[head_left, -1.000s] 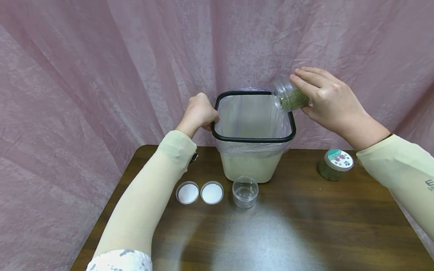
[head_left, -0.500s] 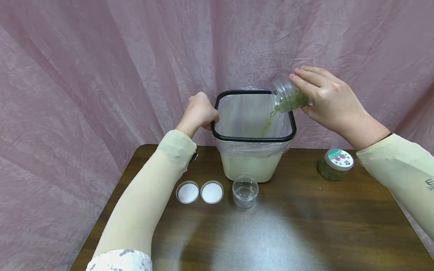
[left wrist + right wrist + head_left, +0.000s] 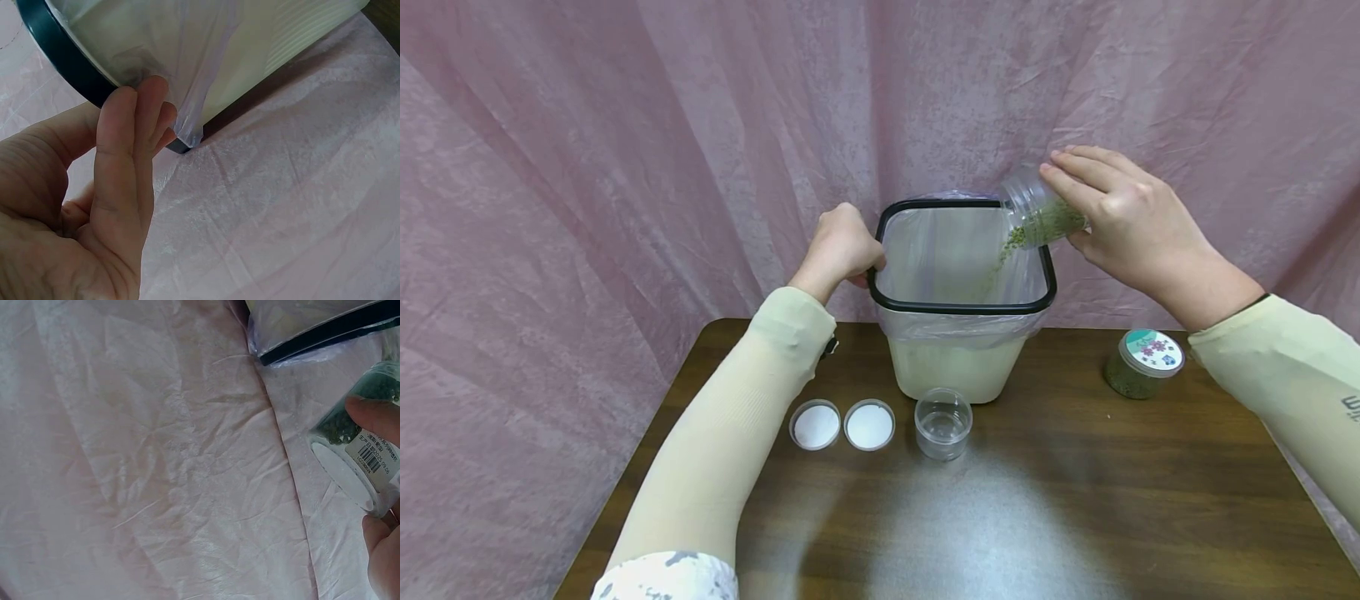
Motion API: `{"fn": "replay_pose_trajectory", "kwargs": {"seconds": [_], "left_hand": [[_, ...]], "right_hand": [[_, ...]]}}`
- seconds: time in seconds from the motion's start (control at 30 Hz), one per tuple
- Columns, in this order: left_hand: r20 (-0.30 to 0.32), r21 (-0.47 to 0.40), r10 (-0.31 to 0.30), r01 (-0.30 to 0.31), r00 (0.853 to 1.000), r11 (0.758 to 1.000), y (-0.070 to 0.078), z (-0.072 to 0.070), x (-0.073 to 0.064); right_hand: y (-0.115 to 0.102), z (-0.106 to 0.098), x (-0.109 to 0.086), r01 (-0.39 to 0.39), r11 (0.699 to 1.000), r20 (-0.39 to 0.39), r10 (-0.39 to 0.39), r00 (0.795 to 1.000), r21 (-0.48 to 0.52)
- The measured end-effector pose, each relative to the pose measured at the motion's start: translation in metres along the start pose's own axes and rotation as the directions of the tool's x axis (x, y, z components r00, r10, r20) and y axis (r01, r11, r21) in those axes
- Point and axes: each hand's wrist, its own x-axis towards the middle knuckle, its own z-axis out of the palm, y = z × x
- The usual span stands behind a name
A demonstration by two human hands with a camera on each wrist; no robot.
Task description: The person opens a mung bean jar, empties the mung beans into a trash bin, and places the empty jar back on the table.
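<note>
My right hand (image 3: 1120, 212) grips a clear plastic jar (image 3: 1033, 208) part full of green bits, tilted mouth-down over the right side of a trash can (image 3: 955, 358). Green bits (image 3: 1011, 243) trickle from its mouth into the can. In the right wrist view the jar (image 3: 359, 437) shows a barcode label and a pale base, with a thumb across its side. My left hand (image 3: 844, 250) pinches the left of the can's black rim (image 3: 955, 309). In the left wrist view its fingers (image 3: 115, 144) press the thin plastic liner (image 3: 206, 69) at that rim.
On the dark wooden table (image 3: 1075, 500) stand an open clear jar (image 3: 943, 425) and two upturned lids, a left lid (image 3: 816, 427) and a right lid (image 3: 869, 426). A lidded jar (image 3: 1142, 364) of green bits sits at right. A pink curtain (image 3: 737, 125) hangs behind.
Green bits have begun to fall from the tilted jar into the trash can, where none were falling a second ago. Both hands keep nearly the same place.
</note>
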Motion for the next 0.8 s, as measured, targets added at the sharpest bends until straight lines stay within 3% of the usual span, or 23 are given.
{"fn": "replay_pose_trajectory", "kwargs": {"seconds": [0.8], "left_hand": [[0.004,0.003,0.003,-0.003,1.000,1.000,0.0027,-0.0004,-0.0030]], "right_hand": [[-0.0001,0.0007,0.0025,0.037,0.999,-0.023,-0.037,0.999,-0.002]]}}
